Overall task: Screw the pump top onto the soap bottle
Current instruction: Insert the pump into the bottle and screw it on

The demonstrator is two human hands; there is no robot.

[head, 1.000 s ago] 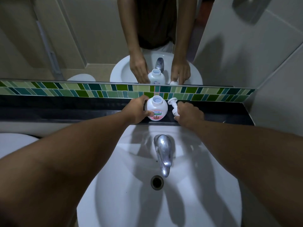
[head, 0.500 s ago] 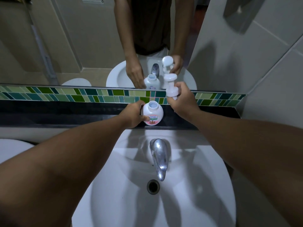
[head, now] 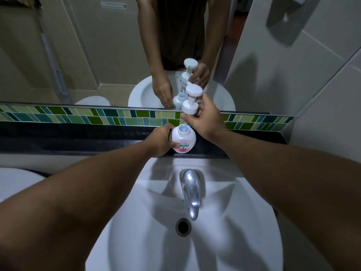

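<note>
White soap bottle (head: 184,140) uncapped, L hand (head: 159,141) gripping, R hand (head: 203,119) holding pump top (head: 190,100) above

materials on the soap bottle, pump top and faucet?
Soap bottle: looks like opaque white plastic, smooth, with a printed pink label.
Pump top: white plastic, satin moulded discs; its thin dip tube looks translucent.
Faucet: likely chromed metal, judging by its mirror-bright highlights and reflections.

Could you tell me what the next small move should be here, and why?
Probably lower the pump top straight down: the right hand holds it above the soap bottle, whose neck is open, and the left hand steadies the bottle on the ledge.
</note>
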